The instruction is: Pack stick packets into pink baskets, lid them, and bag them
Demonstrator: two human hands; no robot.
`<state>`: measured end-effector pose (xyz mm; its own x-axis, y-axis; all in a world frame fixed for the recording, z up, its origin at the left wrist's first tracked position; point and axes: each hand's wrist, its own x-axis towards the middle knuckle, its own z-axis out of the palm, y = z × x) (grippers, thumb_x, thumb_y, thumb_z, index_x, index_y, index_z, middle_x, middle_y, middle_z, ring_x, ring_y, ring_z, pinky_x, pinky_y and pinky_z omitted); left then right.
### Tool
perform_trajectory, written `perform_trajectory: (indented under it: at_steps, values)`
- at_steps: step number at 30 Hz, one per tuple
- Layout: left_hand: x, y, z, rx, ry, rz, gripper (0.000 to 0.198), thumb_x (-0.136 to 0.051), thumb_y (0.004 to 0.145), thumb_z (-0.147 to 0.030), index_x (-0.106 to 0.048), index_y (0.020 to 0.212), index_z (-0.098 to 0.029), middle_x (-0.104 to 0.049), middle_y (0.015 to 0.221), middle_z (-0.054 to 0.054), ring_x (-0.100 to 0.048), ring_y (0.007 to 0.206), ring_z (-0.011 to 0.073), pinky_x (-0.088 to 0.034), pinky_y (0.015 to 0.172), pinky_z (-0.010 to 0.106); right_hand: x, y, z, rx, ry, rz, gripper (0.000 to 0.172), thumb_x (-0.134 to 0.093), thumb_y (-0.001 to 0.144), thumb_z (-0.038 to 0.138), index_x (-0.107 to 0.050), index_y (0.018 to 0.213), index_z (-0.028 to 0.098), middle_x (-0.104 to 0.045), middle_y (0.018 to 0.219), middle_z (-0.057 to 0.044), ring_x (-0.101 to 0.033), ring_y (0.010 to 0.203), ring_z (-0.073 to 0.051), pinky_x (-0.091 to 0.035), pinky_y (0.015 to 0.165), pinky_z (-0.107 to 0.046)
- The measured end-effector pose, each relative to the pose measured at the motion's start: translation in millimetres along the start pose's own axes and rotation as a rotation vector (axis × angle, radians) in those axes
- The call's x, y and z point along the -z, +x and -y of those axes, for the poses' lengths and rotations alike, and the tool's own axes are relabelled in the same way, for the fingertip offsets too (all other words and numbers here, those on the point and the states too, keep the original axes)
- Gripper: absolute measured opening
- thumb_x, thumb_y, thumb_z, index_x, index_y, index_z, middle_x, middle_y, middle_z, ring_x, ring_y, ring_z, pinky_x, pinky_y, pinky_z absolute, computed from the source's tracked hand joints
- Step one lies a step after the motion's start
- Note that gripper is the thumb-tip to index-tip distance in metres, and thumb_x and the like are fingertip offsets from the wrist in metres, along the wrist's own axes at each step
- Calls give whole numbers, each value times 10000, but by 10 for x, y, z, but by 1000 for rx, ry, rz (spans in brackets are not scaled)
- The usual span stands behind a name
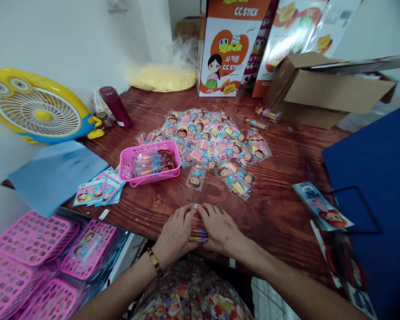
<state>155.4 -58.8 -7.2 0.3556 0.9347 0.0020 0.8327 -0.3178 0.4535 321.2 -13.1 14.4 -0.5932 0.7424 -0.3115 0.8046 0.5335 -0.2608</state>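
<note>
At the near edge of the table, my left hand (175, 231) and my right hand (222, 226) close in from both sides on a small stack of plastic packets (198, 234). Only the colourful packet edges show between the thumbs; the rest is covered by my fingers. Just beyond my hands lies a single packet with a cartoon figure (195, 175). Behind it spreads a big heap of similar clear packets (203, 133). A pink plastic basket (150, 178) with several packets inside stands to the left of the heap.
Printed cards (98, 190) and a blue sheet (60, 171) lie at the left, near a yellow fan (42, 109) and a dark red bottle (116, 106). Pink baskets (33, 235) are stacked below left. Cartons (220, 53) and an open box (333, 91) stand behind; a blue panel (376, 186) borders the right.
</note>
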Motion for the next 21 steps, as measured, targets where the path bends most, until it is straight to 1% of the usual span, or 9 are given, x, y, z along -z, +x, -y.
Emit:
perform_trajectory:
  at_steps: [2,4,7,8,11,13,16,18,21]
  values:
    - [181,5,82,-64,-49,31,869,-808,692,-358,-332,1397,-181,-452,1391,167,-467,1294,310,-455,1050,477,23,-10,-9,6,-5,-13,871,-741,593,306,-401,1376,132,-509,1342,-176,-524,1142,-324,-455,950,-472]
    - [459,79,257,-92,-89,-15,817,-740,771,-438,-310,1424,-202,-450,1409,146,-478,1288,277,-453,1059,445,18,-24,-30,18,-20,-37,861,-745,582,314,-414,1357,140,-517,1325,-168,-522,1128,-322,-457,940,-467]
    - [946,373,693,-56,8,-293,491,-530,933,-414,-418,1357,-195,-511,1360,121,-459,1301,247,-380,1111,439,-55,-38,-65,37,-27,-68,856,-717,583,299,-403,1366,151,-498,1353,-176,-503,1147,-331,-440,951,-482]
    - [1098,510,865,-13,93,-329,431,-502,943,-410,-472,1310,-185,-534,1333,119,-460,1294,251,-368,1112,442,-88,-37,-77,34,-24,-74,867,-703,579,289,-390,1377,159,-486,1372,-179,-494,1161,-337,-430,957,-496]
    - [1443,937,1345,283,334,-263,400,-430,958,-365,-504,1296,-164,-515,1377,142,-420,1314,284,-359,1086,474,-173,-16,-111,25,-4,-84,909,-679,556,272,-362,1404,188,-456,1413,-179,-464,1206,-356,-399,977,-538]
    - [1565,1162,1578,368,390,-233,395,-418,959,-329,-508,1298,-146,-533,1360,166,-412,1320,308,-349,1072,502,-195,5,-128,26,12,-77,934,-681,531,262,-363,1407,192,-461,1408,-178,-465,1205,-363,-395,980,-549]
    - [1620,1339,1772,428,407,-104,358,-467,955,-371,-579,1217,-155,-658,1158,145,-562,1158,284,-424,981,446,-178,20,-146,28,49,-64,934,-675,527,244,-372,1409,206,-477,1387,-174,-489,1179,-358,-426,946,-514]
    - [1628,1364,1822,473,407,-24,384,-490,950,-448,-605,1170,-154,-685,1055,113,-628,1025,247,-468,914,424,-145,22,-173,26,95,-59,927,-677,532,248,-377,1408,219,-479,1381,-169,-497,1177,-351,-446,909,-477]
    - [1668,1304,1824,533,397,29,404,-512,939,-489,-619,1115,-142,-681,1033,86,-649,949,212,-491,893,440,-78,14,-280,-16,209,-66,908,-696,543,279,-388,1396,221,-489,1372,-160,-504,1194,-341,-450,885,-442]
